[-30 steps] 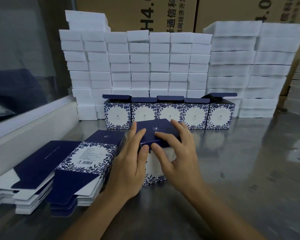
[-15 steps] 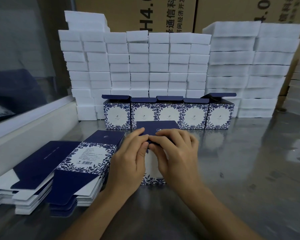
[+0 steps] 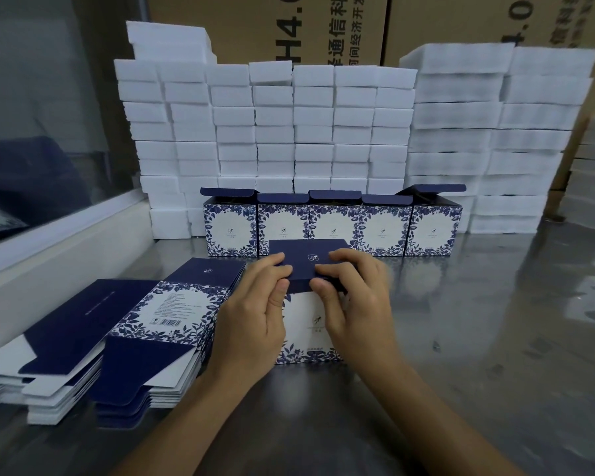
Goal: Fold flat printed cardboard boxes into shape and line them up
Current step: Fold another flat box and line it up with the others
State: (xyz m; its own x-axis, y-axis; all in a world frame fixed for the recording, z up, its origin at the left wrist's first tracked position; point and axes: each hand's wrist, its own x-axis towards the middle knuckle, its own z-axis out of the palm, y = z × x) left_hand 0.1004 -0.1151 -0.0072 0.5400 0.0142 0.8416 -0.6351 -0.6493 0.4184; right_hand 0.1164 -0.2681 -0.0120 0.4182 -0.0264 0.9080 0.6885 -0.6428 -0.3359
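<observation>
A folded blue-and-white floral box [image 3: 306, 334] stands upright on the steel table in front of me. Its dark blue lid flap [image 3: 306, 259] lies flat over the top. My left hand [image 3: 255, 314] and my right hand [image 3: 354, 304] pinch the flap's front edge, fingers on top and thumbs under it. Behind it, a row of several finished boxes [image 3: 334, 228] stands side by side with their top flaps up. Two stacks of flat printed boxes [image 3: 152, 324] lie at my left.
A wall of white foam blocks [image 3: 289, 132] runs along the back, with taller stacks [image 3: 495, 132] on the right. Brown shipping cartons [image 3: 289, 25] stand behind them. A white ledge [image 3: 49, 249] and window border the left. The steel table [image 3: 495, 321] stretches to the right.
The lid flap has come down from tilted to flat on the box. My fingers have curled from spread over the flap to pinching its front edge.
</observation>
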